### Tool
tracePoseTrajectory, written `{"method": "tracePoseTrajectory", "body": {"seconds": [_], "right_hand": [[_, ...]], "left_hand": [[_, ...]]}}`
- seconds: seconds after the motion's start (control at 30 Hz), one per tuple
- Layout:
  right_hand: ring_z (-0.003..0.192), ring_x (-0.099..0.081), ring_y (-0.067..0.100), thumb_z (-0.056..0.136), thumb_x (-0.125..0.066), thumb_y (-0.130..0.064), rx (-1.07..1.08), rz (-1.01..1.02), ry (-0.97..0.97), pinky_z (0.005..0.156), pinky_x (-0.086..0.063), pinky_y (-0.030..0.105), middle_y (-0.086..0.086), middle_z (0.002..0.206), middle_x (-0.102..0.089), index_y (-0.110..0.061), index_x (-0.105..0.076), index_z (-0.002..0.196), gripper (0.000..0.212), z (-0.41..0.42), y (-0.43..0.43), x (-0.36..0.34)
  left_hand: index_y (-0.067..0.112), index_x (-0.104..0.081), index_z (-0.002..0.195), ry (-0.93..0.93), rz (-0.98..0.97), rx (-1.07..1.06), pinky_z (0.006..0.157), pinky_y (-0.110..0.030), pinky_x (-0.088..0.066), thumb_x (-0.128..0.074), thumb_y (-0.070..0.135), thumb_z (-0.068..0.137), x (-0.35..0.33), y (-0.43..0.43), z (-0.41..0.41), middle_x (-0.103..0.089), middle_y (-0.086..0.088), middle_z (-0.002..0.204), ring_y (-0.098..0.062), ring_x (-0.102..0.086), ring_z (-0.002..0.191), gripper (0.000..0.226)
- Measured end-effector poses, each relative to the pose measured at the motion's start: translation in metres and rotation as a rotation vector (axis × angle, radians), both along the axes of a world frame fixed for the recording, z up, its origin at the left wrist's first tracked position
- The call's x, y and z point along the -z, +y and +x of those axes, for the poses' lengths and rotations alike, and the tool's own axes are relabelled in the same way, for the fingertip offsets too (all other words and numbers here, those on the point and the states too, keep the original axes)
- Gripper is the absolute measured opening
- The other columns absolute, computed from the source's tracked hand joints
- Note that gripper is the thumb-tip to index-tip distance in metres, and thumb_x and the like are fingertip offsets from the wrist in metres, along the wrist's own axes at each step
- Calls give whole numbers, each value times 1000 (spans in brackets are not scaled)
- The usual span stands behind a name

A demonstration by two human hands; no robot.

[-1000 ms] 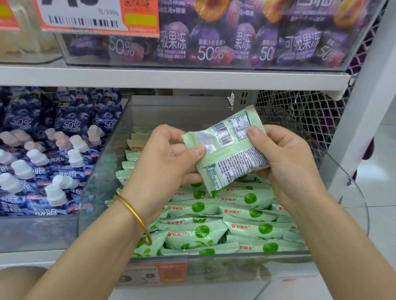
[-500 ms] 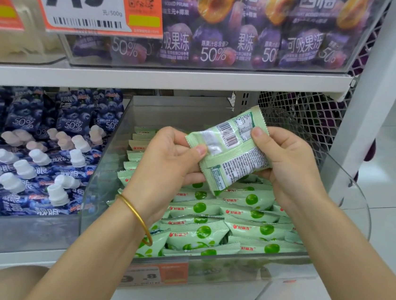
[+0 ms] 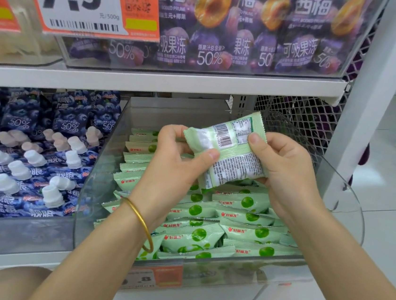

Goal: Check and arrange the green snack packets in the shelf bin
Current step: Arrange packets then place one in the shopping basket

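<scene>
Both hands hold one green snack packet [image 3: 231, 151] above the clear shelf bin [image 3: 348, 211], its printed back with barcode facing me. My left hand [image 3: 178, 165] pinches its left end between thumb and fingers; a gold bangle sits on that wrist. My right hand [image 3: 286, 169] grips the right end, thumb on top. Below them, several more green packets [image 3: 239, 228] with green fruit pictures lie stacked in rows inside the bin.
A neighbouring bin to the left holds blue jelly pouches [image 3: 26, 155] with white caps. Purple prune pouches [image 3: 230, 30] fill the upper shelf behind a 7.9 price tag [image 3: 80, 0]. A white upright post [image 3: 368, 100] and wire mesh [image 3: 301, 119] stand right.
The packet stays held between both hands in nearly the same spot; my left thumb has slid a little further onto its back. The view has shifted slightly.
</scene>
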State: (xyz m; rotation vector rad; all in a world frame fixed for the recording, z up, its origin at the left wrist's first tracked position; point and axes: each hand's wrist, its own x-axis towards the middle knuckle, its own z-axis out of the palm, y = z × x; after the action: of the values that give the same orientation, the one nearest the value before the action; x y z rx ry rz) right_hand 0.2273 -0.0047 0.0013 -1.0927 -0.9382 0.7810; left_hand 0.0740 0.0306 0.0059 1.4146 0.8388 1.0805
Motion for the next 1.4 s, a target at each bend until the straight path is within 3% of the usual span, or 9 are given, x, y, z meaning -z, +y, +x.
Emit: {"method": "tracePoseTrajectory", "body": {"seconds": [0.1, 0.2, 0.4, 0.57, 0.7, 0.83, 0.93, 1.2, 1.4], "right_hand": [[64, -67, 15, 98, -45, -27, -78, -77, 51, 53, -55, 27, 4, 75, -73, -11, -67, 90, 28, 9, -4, -7], [78, -70, 20, 94, -45, 0, -108, 2, 24, 59, -58, 30, 9, 96, -72, -11, -61, 110, 25, 21, -8, -9], [138, -33, 15, 73, -68, -2, 69, 292, -1062, 112, -30, 36, -4, 144, -41, -25, -56, 125, 58, 49, -13, -5], [107, -60, 20, 77, -64, -16, 250, 204, -1167, 91, -49, 42, -4, 107, -68, -16, -69, 104, 28, 62, -16, -13], [83, -63, 27, 82, -69, -20, 511, 98, -1481, 66, -50, 37, 1, 89, -68, -17, -66, 100, 18, 67, -19, -12], [76, -59, 31, 73, -75, -7, 525, -97, -1621, 57, -40, 32, 5, 83, -65, -12, -63, 89, 20, 62, -15, -9], [61, -56, 29, 50, -85, 3, 584, -243, -1723, 54, -24, 26, 4, 66, -60, -12, -59, 72, 37, 56, -14, -8], [106, -50, 31, 78, -52, 9, 376, -480, -1671, 73, -26, 35, 8, 102, -58, -12, -31, 75, 30, 36, -7, -26], [80, -44, 26, 82, -49, 6, 126, -682, -1677, 70, -37, 35, 7, 86, -51, -10, -42, 76, 18, 44, 30, -21]], "left_hand": [[18, -46, 115, -23, -60, -49, 84, -49, -54, -61, 15, 88, 1, 6, 2, -65, -17, 107, -29, -66, 94, 31], [5, -46, 128, -66, -182, -4, 85, -48, -50, -57, 17, 91, 1, 13, 6, -67, -19, 108, -31, -64, 91, 40], [-2, -63, 105, -31, -302, 96, 53, -18, -52, -55, 17, 92, -8, 16, 31, -69, -8, 91, -8, -63, 66, 24], [1, -56, 99, -75, -325, 108, 62, -25, -58, -48, 22, 97, -18, 19, 56, -68, -12, 90, -19, -70, 74, 23], [12, -56, 111, 616, 273, -37, 84, -23, -46, -55, 24, 92, -2, 31, 65, -59, -3, 110, -15, -58, 95, 23], [17, -50, 130, 987, 472, 76, 94, -22, -35, -54, 25, 93, 6, 31, 70, -50, -2, 134, -18, -47, 120, 38], [23, -56, 123, 1103, 564, 64, 103, -39, -36, -52, 23, 93, 10, 33, 71, -54, -2, 130, -23, -46, 123, 30], [24, -59, 102, 1189, 602, 42, 96, -38, -33, -53, 25, 93, 11, 31, 67, -56, 2, 117, -21, -46, 118, 12], [23, -59, 102, 1189, 597, 60, 95, -38, -35, -52, 24, 92, 11, 33, 62, -55, 1, 118, -21, -48, 115, 11]]}}
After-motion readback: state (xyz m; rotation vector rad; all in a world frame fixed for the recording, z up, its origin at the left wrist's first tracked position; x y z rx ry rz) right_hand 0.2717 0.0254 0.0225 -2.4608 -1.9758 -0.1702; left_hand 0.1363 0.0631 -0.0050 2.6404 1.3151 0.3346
